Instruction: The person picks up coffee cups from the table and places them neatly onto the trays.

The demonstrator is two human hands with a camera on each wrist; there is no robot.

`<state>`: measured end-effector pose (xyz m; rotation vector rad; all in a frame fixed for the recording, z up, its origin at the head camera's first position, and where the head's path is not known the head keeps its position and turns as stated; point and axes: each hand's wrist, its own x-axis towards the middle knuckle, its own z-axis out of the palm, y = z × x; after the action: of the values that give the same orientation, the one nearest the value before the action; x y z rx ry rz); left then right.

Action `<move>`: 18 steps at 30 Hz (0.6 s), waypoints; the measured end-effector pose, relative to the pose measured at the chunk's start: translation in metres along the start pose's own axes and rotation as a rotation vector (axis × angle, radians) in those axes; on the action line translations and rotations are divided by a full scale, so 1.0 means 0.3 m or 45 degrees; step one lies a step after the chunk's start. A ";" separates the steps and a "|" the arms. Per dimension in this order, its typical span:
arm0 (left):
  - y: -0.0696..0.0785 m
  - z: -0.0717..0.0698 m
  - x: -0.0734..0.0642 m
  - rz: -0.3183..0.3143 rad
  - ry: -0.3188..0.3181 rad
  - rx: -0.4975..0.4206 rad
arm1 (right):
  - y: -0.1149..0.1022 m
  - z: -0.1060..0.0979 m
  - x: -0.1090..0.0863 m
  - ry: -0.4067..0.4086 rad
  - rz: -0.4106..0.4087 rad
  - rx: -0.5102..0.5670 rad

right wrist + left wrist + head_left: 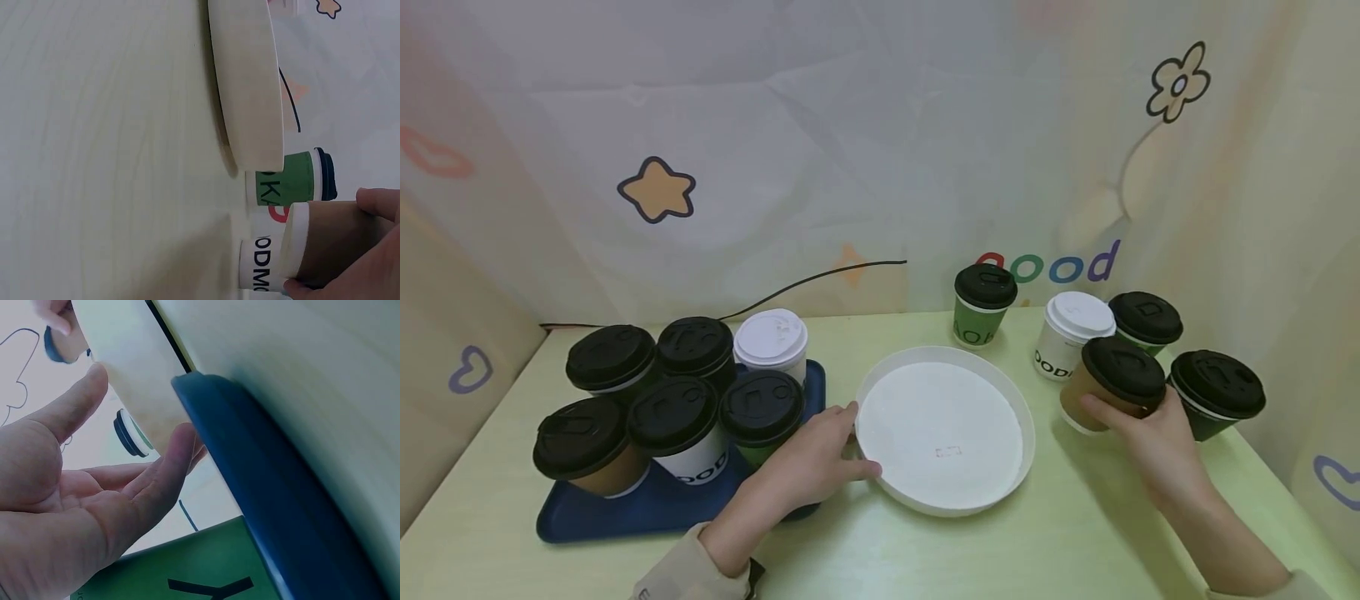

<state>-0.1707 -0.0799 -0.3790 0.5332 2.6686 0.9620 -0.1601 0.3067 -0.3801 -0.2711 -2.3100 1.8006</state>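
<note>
My right hand (pixel 1157 442) grips a brown paper cup (pixel 1093 398) with a black lid, tilted, its base raised off the table in the right wrist view. Thumb and fingers lie on either side of it. At the left edge of a round white tray (pixel 943 433) is my left hand (pixel 820 454), thumb and fingers spread along the rim. Just left of that hand, a green cup (pixel 765 417) with a black lid stands on a blue tray (pixel 662 508).
Several lidded cups crowd the blue tray, including a white-lidded cup (pixel 771 346). Behind the round tray stands a green cup (pixel 981 312). A white cup (pixel 1063 342) and two dark-lidded cups, one dark green (pixel 1206 408), surround the brown one. A printed curtain (pixel 887 167) hangs behind.
</note>
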 end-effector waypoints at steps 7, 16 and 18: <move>0.003 -0.003 0.003 0.003 -0.002 0.019 | -0.096 0.091 -0.026 -0.080 -0.071 -0.246; -0.001 -0.004 0.008 0.026 0.005 0.016 | -0.165 0.241 -0.035 -0.413 -0.159 -0.151; -0.006 -0.002 0.010 0.047 0.005 0.012 | -0.175 0.274 -0.037 -0.456 -0.154 -0.169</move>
<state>-0.1740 -0.0803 -0.3799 0.5848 2.6773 0.9620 -0.1725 0.2143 -0.3494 0.1855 -2.6230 1.7575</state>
